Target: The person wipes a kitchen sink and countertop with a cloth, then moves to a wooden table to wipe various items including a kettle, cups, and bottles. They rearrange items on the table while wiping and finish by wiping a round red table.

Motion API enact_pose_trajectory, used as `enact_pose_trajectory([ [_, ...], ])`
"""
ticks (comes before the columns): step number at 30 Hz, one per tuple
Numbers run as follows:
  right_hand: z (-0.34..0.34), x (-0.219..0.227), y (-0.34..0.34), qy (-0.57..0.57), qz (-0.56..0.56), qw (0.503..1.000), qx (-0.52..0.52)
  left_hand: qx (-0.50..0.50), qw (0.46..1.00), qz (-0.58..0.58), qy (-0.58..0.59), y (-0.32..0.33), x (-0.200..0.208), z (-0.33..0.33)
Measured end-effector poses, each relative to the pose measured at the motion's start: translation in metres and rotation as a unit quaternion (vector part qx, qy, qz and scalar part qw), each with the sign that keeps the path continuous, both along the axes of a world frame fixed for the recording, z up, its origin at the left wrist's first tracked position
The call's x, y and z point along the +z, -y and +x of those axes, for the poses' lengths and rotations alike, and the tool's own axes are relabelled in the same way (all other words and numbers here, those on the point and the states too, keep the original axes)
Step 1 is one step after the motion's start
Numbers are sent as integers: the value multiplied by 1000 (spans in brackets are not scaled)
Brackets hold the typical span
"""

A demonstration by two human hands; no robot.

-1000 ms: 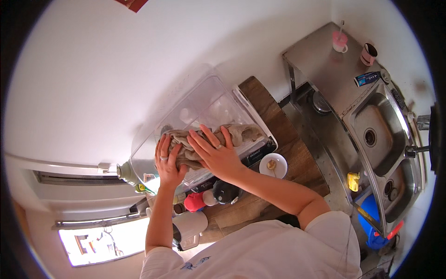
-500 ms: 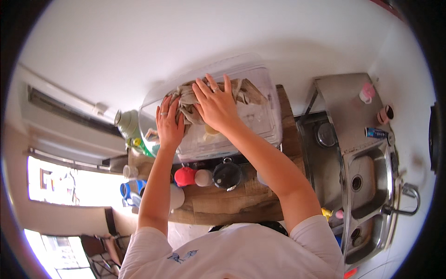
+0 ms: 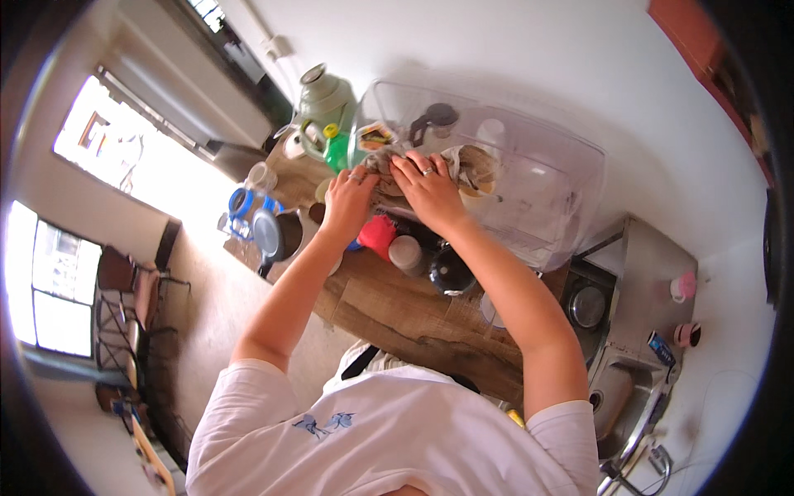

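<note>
Against a white wall (image 3: 529, 58), a left hand (image 3: 348, 201) and right hand (image 3: 430, 194) press a crumpled cloth (image 3: 473, 165) to a clear bin (image 3: 546, 198) on a wooden counter (image 3: 397, 306). The cloth has just come down to the bin's near left part; that stretch is now covered, the right-hand stretch bare. The left hand's fingers lie close together, bent over the cloth's left end; the right hand's rest across its middle, slightly parted. Thumbs are hidden, so whether either hand grips or merely presses cannot be told. Half a second earlier, the cloth lay farther up the bin and the right fingers were spread wider. The view has swung, too: a flask (image 3: 326, 99) and green bottle (image 3: 337, 152) now stand above the left hand, and the sink (image 3: 617, 395), earlier mostly in view, is cut off low at right.
</note>
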State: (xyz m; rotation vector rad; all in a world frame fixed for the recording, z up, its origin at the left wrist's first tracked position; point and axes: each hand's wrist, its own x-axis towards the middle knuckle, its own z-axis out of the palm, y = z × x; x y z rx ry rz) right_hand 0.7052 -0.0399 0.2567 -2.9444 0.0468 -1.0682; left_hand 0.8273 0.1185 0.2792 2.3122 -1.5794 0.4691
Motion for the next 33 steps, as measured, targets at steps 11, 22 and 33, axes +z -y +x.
enact_pose_trajectory([
  [11, -21, 7, -185, -226, 108, 967, 54, -7, 974, 36, -224, -191, -67, -54],
  [22, -6, -205, -262, -365, 281, 884, -87, 17, 974, 116, -196, -259, -226, -7],
  [33, 159, -31, -321, -125, 85, 982, -112, 157, 916, -213, -300, -308, -102, 83],
])
